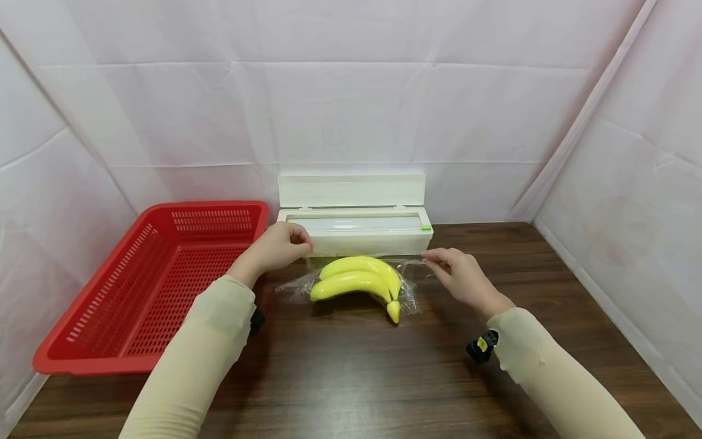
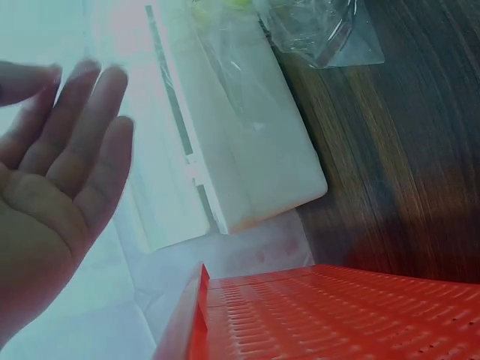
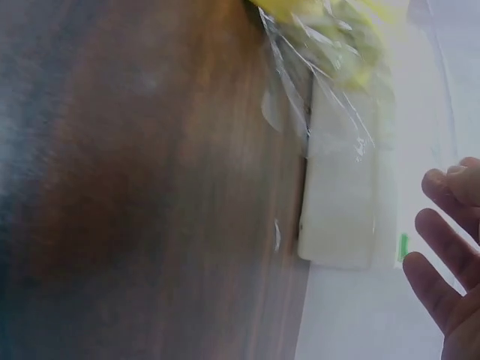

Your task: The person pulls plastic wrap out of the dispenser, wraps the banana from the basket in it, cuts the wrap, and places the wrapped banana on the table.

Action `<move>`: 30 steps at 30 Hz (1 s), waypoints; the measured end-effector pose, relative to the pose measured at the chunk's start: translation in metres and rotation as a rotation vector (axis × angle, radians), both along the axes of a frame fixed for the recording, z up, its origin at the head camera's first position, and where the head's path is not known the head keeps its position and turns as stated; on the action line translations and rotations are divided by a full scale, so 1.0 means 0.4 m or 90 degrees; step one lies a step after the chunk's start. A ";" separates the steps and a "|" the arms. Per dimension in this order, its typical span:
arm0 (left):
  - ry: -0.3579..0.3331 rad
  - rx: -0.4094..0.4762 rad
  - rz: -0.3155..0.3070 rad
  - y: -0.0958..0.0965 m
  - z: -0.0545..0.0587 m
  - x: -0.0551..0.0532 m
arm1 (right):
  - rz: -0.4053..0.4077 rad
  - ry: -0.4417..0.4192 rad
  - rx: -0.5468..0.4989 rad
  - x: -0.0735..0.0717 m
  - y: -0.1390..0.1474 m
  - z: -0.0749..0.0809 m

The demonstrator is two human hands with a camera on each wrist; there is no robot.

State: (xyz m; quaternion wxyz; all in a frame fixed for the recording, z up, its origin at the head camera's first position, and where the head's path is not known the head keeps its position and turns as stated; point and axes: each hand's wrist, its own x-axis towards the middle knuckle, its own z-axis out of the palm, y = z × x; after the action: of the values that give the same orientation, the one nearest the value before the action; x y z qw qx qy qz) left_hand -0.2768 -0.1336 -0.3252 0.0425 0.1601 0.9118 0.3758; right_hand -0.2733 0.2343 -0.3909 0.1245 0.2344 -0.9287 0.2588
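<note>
A bunch of yellow bananas [image 1: 356, 283] lies on the table in front of the dispenser, with clear plastic wrap [image 1: 298, 289] crumpled around its ends and under it. My left hand [image 1: 280, 245] pinches an edge of the wrap between thumb and index finger, at the dispenser's left front corner. On the other side, my right hand [image 1: 457, 274] pinches the wrap's right edge with thumb and fingertips. Both wrist views show thumb and index finger meeting; the thin film between them is hard to make out. Behind the bananas stands the white wrap dispenser [image 1: 367, 244], its lid [image 1: 351, 190] raised.
A red plastic basket [image 1: 82, 341] with slotted walls stands on the left, close to my left forearm. White sheeting [image 1: 351, 110] hangs behind and at both sides of the dark wooden table [image 1: 351, 378]. A green slider [image 1: 425, 227] sits at the dispenser's right end.
</note>
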 end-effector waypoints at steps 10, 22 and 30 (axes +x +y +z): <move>-0.016 -0.091 -0.073 0.006 -0.001 0.038 | 0.084 0.022 0.094 0.021 0.002 -0.035; -0.021 -0.293 -0.090 0.034 -0.024 0.065 | 0.070 -0.012 0.158 0.027 -0.004 -0.049; -0.046 -0.330 -0.077 0.052 -0.028 0.074 | 0.071 -0.033 0.171 0.030 -0.007 -0.052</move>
State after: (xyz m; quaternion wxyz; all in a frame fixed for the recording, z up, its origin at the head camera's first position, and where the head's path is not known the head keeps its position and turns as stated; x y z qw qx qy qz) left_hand -0.2474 -0.1130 -0.3365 0.1373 0.1847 0.9642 0.1320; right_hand -0.2612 0.2317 -0.4117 0.0530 0.2935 -0.9435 0.1445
